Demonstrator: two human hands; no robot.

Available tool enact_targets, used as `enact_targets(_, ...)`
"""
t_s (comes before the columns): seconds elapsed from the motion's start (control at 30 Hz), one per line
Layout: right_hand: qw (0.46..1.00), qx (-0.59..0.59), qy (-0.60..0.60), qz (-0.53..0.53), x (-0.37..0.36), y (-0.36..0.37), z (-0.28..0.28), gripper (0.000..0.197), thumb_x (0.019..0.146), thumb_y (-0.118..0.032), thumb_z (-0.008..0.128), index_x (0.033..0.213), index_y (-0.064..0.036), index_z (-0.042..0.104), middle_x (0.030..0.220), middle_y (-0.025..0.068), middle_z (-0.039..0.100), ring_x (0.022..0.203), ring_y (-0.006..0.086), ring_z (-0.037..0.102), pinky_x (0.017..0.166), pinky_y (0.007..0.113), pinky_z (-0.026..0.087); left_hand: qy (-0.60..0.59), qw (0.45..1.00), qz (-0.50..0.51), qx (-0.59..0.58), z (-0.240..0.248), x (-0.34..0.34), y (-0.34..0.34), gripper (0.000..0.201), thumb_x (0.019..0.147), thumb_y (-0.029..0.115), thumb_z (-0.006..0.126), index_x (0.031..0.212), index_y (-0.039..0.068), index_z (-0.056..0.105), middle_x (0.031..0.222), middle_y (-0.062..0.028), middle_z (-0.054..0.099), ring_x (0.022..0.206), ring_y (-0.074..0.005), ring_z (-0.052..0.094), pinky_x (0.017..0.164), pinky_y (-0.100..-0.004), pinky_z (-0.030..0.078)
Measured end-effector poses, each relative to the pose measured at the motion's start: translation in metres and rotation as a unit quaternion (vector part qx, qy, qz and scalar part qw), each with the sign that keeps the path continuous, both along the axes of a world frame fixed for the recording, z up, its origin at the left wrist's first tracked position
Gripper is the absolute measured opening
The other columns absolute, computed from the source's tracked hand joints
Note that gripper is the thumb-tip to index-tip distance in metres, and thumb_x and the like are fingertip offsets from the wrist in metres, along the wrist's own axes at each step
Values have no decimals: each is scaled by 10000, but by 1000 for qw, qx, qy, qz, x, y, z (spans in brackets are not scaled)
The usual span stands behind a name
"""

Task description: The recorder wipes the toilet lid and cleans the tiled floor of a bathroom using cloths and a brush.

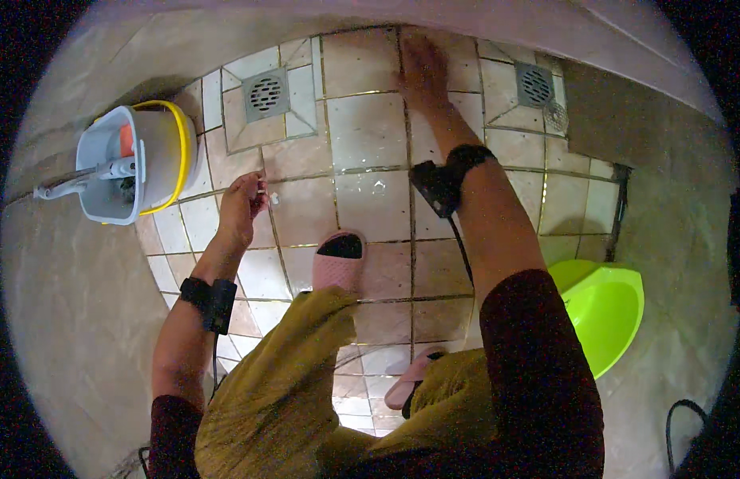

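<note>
My left hand (244, 206) hovers over the floor tiles at centre left, its fingers curled together. A small pale bit shows at the fingertips, too small to name. My right hand (424, 70) reaches down to the tiled floor (370, 128) close to the far wall. Blur and shadow smear its fingers, so I cannot make out whether it holds anything. Wet, shiny spots and small white flecks (378, 187) lie on the tiles between my hands. One square floor drain (266, 94) sits beyond my left hand, and another drain (535, 85) is right of my right hand.
At the far left stands a grey bucket (158, 160) with a yellow handle, a light-grey tray, a mop-like handle and something orange inside. A lime-green basin (613, 307) rests by my right arm. Pink slippers (338, 267) are on my feet. A black cable (672, 423) lies lower right.
</note>
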State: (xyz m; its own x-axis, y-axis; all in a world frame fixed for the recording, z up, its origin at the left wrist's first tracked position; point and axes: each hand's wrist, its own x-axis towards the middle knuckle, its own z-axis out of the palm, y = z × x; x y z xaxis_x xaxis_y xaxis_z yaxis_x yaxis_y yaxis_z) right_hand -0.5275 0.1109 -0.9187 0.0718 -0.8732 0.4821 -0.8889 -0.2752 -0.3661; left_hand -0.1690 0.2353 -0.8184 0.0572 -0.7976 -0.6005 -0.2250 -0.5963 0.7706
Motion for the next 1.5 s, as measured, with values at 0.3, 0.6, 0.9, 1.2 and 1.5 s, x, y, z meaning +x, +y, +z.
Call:
enact_targets(0.3,983,102,142,62,-4,-69,-44,613,689,-210,633,1249,-69,426,1297,150,392,1201,355,352,985,464,321,35,991,94,84,-3,0,8,225,872,230,525,1022,68,566,823,-9,585,625,-88,521,598,-214,433)
enact_targets(0.6,983,88,151,49,-2,29,24,505,736,-217,576,1194,-35,466,1228,136,453,1174,323,388,967,447,343,-14,999,29,-1,-7,13,12,223,872,242,532,1011,72,569,829,-7,588,626,-92,523,593,-216,438)
enact_targets(0.9,969,218,116,-15,-44,116,31,505,782,-272,580,1241,-108,450,1255,171,417,1155,363,379,955,485,304,26,994,99,45,10,1,15,233,881,248,527,1012,61,568,812,-8,578,620,-88,515,584,-210,424)
enact_targets(1.2,969,28,-209,-127,-66,83,-46,486,830,-372,514,1210,-70,485,1297,200,390,1180,359,384,965,479,307,58,993,90,57,-11,-36,14,152,868,201,534,950,82,584,769,1,571,613,-81,510,577,-210,413)
enact_targets(1.5,973,172,-31,153,129,122,15,531,772,-277,587,1271,-178,437,1396,98,295,1292,304,252,1053,482,193,66,997,47,-18,-13,-20,17,158,857,164,531,965,67,595,784,1,569,639,-90,503,593,-217,418)
